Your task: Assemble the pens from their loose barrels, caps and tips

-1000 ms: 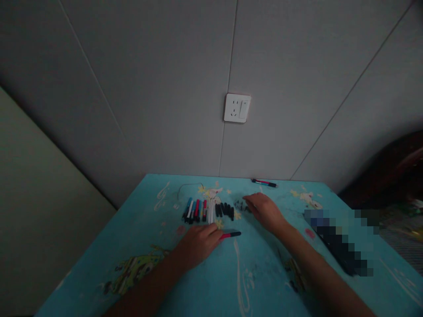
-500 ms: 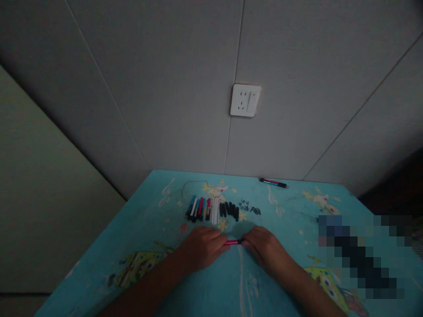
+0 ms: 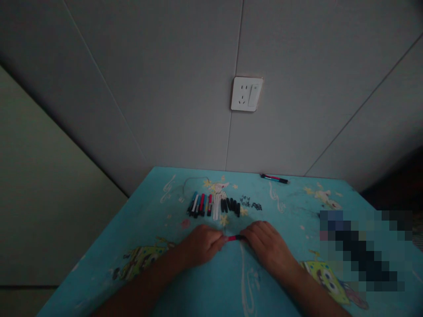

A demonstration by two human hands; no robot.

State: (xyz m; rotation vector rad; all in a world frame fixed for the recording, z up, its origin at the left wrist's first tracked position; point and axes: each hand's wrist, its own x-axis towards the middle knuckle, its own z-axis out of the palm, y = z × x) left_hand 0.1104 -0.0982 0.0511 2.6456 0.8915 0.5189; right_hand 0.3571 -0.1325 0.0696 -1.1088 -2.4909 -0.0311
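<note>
left hand (image 3: 205, 245), right hand (image 3: 267, 244) closed round slim red-black pen (image 3: 232, 238) | short black cylinders (image 3: 234, 206), 12 o'clock | printed table (image 3: 211, 286), straight far edge along panelled wall (image 3: 172, 110)

I'm working with a dim, underexposed feed: the wall (image 3: 178, 97) reads as flat grey and sinks toward black in the upper corners, while the white socket plate (image 3: 246, 93) is the brightest patch I get. Light is soft and seems, as far as I can judge, to come from the right, since the left forearm (image 3: 157, 279) is darker than the right hand (image 3: 264, 244). Faint, soft-edged shadows lie on the table (image 3: 198, 295) around the hands. My wide lens makes the wall seams splay outward. Small dark bits (image 3: 245, 201) look mushy, and coarse pixel blocks (image 3: 361, 251) mask an area at right.
</note>
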